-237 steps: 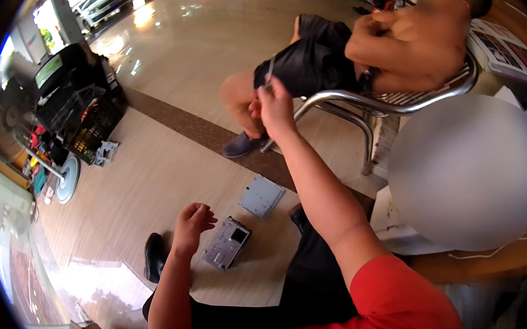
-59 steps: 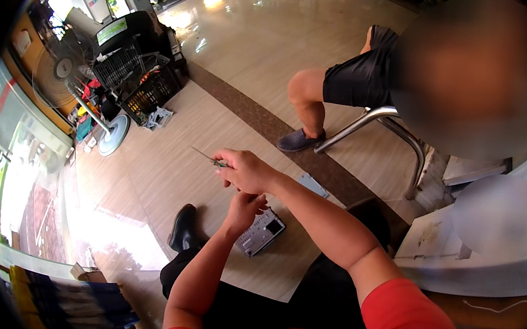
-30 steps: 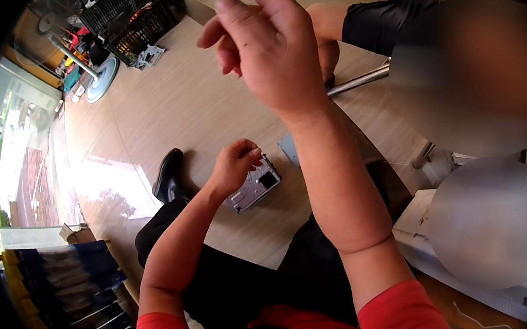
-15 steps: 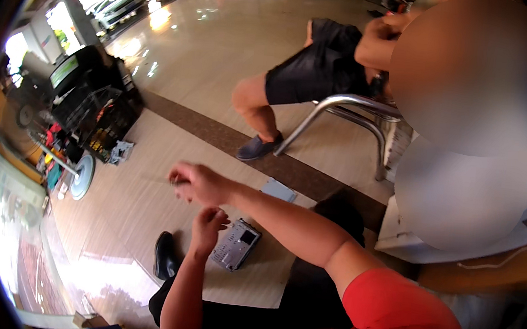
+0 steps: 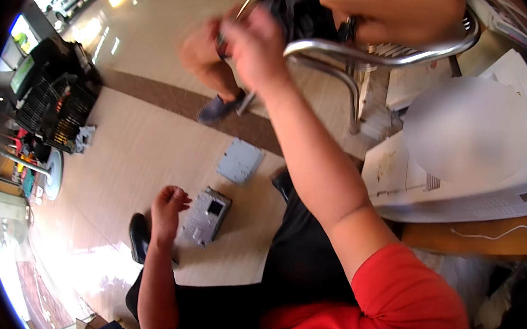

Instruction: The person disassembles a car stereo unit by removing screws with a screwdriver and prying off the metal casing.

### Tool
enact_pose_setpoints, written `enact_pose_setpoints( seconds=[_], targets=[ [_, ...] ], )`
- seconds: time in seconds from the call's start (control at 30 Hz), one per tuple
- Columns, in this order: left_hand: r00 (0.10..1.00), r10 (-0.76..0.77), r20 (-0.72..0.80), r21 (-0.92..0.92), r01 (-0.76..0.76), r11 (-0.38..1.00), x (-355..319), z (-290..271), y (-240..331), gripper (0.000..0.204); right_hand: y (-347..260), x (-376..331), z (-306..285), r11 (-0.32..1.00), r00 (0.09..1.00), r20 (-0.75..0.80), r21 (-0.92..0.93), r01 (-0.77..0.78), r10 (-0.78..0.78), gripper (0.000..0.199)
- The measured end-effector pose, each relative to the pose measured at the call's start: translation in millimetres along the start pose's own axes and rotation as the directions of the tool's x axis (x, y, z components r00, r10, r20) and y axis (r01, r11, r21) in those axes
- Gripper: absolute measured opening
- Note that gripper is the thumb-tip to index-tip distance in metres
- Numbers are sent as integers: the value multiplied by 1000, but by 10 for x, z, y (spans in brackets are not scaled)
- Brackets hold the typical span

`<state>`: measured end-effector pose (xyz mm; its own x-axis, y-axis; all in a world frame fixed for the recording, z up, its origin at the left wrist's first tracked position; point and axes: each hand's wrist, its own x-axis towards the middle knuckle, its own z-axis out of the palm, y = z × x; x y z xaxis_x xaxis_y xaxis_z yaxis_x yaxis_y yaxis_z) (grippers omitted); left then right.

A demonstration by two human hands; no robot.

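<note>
My left hand (image 5: 170, 207) hovers over the floor with its fingers loosely curled and a little apart; nothing shows in it. Just right of it lies a silver box-shaped electronic unit (image 5: 208, 216) with slots and a black square on its top. A flat grey metal plate (image 5: 240, 161) rests on the floor beyond the unit. My right hand (image 5: 252, 48) is raised and stretched far forward, blurred by motion, with its fingers bent round something dark that I cannot make out. In this view it overlaps the seated person's leg and shorts.
Ahead, a person in dark shorts (image 5: 298, 3) sits on a metal-framed chair (image 5: 350, 53). A white appliance-like box (image 5: 450, 198) stands on a wooden surface (image 5: 421, 237) at my right. Black crates (image 5: 69, 111) and a fan (image 5: 54, 173) stand at the left.
My right hand has swung forward and up, away from my left hand. My left hand has stayed low near the unit. The view has shifted, showing more of the metal plate.
</note>
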<state>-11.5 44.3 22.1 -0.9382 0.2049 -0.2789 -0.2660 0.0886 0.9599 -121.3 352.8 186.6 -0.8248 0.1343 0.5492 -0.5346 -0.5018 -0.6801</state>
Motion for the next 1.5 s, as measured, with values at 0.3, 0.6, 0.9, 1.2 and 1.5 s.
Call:
enact_pose_setpoints(
  seconds=[0.3,0.6,0.9,1.2,1.5],
  targets=[
    [999,49,-18,-197,-51,979,46,170,265,16,865,-1149,691,721,813,486,-682,123,321,9],
    [980,200,-6,-334,-191,923,46,-20,146,14,726,-1595,929,644,788,551,-713,275,274,15],
    [991,129,26,-497,-99,862,-60,58,348,24,934,-1622,818,461,823,551,-771,439,138,12],
    [991,126,48,-504,-84,859,-39,99,317,29,1020,-1616,785,322,794,584,-794,515,171,11],
    [994,83,65,-518,-37,855,22,176,334,29,1002,-1572,709,272,785,572,-815,511,239,12]
  ],
)
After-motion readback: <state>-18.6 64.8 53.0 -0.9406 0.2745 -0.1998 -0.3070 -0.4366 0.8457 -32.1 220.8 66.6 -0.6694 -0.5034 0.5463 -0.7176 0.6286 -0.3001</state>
